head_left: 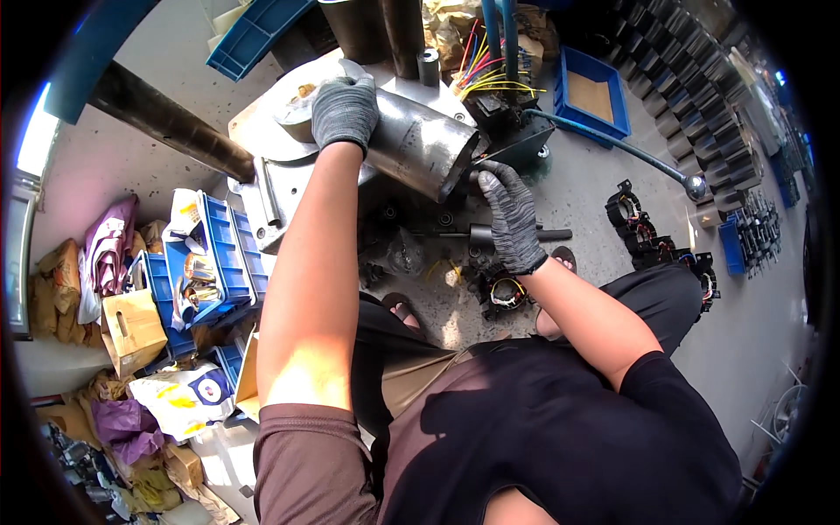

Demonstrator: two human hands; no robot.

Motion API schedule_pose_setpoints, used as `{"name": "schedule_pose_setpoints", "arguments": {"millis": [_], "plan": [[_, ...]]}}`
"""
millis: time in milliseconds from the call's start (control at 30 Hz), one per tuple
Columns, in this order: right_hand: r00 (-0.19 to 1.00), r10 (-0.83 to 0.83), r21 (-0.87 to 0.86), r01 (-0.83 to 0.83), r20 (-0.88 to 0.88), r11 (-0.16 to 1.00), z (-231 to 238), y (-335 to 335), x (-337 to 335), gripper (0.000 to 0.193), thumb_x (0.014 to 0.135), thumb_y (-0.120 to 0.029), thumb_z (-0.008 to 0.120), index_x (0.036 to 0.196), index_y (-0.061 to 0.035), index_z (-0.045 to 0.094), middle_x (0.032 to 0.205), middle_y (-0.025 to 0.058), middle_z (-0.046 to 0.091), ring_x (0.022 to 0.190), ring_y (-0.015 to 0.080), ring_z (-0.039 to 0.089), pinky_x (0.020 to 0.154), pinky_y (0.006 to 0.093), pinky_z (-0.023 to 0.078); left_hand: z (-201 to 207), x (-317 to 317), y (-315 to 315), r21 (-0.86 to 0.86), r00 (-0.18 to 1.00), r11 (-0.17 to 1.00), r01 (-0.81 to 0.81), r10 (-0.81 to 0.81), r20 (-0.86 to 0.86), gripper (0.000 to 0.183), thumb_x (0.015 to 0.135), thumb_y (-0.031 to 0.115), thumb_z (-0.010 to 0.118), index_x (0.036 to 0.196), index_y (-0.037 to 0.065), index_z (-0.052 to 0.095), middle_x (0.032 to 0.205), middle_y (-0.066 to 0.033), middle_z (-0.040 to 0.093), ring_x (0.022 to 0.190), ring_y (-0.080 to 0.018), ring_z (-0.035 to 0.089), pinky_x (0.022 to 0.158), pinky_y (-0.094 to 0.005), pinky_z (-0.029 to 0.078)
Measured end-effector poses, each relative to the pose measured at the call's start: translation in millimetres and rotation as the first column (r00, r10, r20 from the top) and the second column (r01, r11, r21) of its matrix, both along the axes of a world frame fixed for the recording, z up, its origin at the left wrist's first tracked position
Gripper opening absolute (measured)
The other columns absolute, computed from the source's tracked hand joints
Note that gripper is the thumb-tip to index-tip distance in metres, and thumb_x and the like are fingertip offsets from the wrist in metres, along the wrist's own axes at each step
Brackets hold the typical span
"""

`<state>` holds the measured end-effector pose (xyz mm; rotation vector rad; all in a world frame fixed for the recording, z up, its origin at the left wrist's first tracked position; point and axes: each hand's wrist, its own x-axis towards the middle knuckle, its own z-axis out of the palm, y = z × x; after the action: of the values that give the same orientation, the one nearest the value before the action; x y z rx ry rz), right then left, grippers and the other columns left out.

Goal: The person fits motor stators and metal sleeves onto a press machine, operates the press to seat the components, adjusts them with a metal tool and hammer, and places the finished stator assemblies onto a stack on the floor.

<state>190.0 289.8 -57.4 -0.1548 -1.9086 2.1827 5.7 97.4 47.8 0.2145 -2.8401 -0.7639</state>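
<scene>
A smooth grey metal cylinder (418, 140) lies tilted over the machine's pale metal plate (254, 201), its right end lower and nearer to me. My left hand (346, 112), in a grey knit glove, is closed over the cylinder's upper left end. Beside that hand, a round metal piece (297, 114) rests on the plate. My right hand (510, 219), gloved too, has its fingers curled at the rim of the cylinder's lower right end; the fingertips are partly hidden. Below the cylinder is a dark rod with a thicker sleeve (481, 234).
Dark upright columns (402, 39) and a slanting column (166, 122) frame the plate. A long lever with a ball end (694, 186) reaches out right. Blue crates (219, 254) stand at left, a blue tray (626, 114) at far right. Wound stator parts (506, 293) lie on the floor.
</scene>
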Motion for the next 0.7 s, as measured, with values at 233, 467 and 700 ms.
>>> {"name": "schedule_pose_setpoints", "arguments": {"millis": [233, 467, 700], "plan": [[0.988, 0.137, -0.415, -0.095, 0.074, 0.905, 26, -30, -59, 0.045, 0.088, -0.011, 0.071, 0.132, -0.0069, 0.061, 0.124, 0.0147, 0.067, 0.114, 0.0296, 0.065, 0.1, 0.0417, 0.051, -21, 52, -3, 0.486, 0.947, 0.873, 0.044, 0.118, -0.298, 0.038, 0.097, 0.034, 0.061, 0.116, 0.003, 0.07, 0.11, -0.025, 0.071, 0.111, -0.0387, 0.067, 0.094, -0.045, 0.051], [0.927, 0.18, -0.626, 0.071, 0.329, 0.777, 73, -59, -51, 0.032, 0.094, -0.02, 0.069, 0.125, -0.0143, 0.061, 0.113, 0.0083, 0.069, 0.098, 0.0264, 0.07, 0.078, 0.0454, 0.061, -80, 110, 7, 0.94, 0.931, 0.265, -0.214, 0.348, 0.113, 0.056, 0.092, 0.029, 0.077, 0.134, 0.0, 0.055, 0.111, -0.0143, 0.067, 0.105, -0.0255, 0.064, 0.089, -0.0374, 0.053], [0.982, 0.13, 0.327, -0.078, -0.141, 0.942, 72, -71, -64, 0.025, 0.096, -0.011, 0.066, 0.12, -0.0029, 0.067, 0.112, 0.0126, 0.071, 0.104, 0.0255, 0.068, 0.09, 0.0371, 0.056, -81, 102, -13, 0.91, 0.954, -0.304, -0.281, -0.189, 0.231, 0.071, 0.09, 0.051, 0.075, 0.132, 0.0, 0.051, 0.107, -0.0156, 0.067, 0.085, -0.0262, 0.069, 0.066, -0.0421, 0.061]]}}
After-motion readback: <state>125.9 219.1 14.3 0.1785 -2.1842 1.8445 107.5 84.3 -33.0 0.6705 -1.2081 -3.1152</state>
